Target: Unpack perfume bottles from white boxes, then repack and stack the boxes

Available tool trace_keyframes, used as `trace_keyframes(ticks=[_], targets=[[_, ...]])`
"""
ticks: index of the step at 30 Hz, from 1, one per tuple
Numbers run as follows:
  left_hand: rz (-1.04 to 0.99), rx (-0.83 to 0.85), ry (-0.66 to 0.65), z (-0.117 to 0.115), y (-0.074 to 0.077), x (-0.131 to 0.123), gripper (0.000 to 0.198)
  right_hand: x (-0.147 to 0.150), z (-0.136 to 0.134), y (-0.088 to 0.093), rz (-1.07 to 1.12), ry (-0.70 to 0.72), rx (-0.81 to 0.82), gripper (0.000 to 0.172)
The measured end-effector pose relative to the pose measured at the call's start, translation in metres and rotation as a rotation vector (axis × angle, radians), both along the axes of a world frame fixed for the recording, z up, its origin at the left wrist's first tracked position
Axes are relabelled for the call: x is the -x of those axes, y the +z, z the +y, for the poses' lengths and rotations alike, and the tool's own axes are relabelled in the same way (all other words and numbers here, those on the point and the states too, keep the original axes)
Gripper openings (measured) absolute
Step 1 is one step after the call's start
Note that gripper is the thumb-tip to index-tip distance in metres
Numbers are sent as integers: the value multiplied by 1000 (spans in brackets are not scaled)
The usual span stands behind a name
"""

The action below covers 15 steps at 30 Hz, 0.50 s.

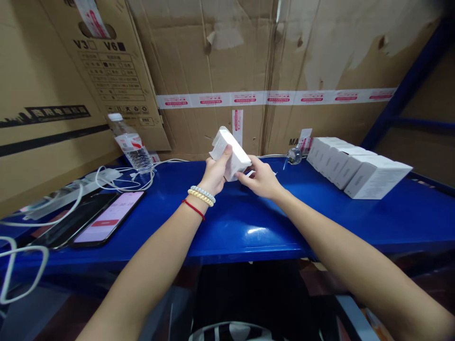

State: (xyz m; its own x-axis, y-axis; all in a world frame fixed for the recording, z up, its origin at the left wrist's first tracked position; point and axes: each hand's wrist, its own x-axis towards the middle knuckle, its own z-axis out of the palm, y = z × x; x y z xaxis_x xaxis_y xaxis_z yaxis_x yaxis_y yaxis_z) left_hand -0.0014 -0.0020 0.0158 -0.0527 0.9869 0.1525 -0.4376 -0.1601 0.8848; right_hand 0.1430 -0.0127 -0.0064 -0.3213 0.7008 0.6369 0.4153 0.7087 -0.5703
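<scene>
Above the blue table, a small white box (231, 154) is tilted in the air, with a flap sticking out at its left end. My left hand (215, 173) is closed around it, thumb lying on its upper side. At the box's lower right end, the thumb and fingers of my right hand (261, 177) pinch its edge or a flap; exactly which is hidden. A bit of white paper or flap shows just behind the right hand. To the right stands a row of several similar white boxes (369, 177).
A phone with a lit screen (108, 219) lies at the left beside a dark phone (76, 220). White cables (142, 184) curl near a water bottle (131, 144). Cardboard (213, 57) walls the back of the blue table (234, 227). A clear round object (294, 155) lies behind.
</scene>
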Motion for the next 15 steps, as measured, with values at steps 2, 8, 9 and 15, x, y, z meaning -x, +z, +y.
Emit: trace_keyframes(ticks=[2, 8, 9, 15], targets=[[17, 4, -26, -3, 2, 1, 49, -1, 4, -3, 81, -23, -14, 54], [54, 37, 44, -5, 3, 3, 34, -14, 11, -2, -87, -197, -402, 72], [65, 42, 54, -5, 3, 3, 35, -16, 12, -1, -151, -207, -454, 62], [74, 55, -15, -6, 3, 3, 40, -17, 10, 2, -319, -222, -494, 35]])
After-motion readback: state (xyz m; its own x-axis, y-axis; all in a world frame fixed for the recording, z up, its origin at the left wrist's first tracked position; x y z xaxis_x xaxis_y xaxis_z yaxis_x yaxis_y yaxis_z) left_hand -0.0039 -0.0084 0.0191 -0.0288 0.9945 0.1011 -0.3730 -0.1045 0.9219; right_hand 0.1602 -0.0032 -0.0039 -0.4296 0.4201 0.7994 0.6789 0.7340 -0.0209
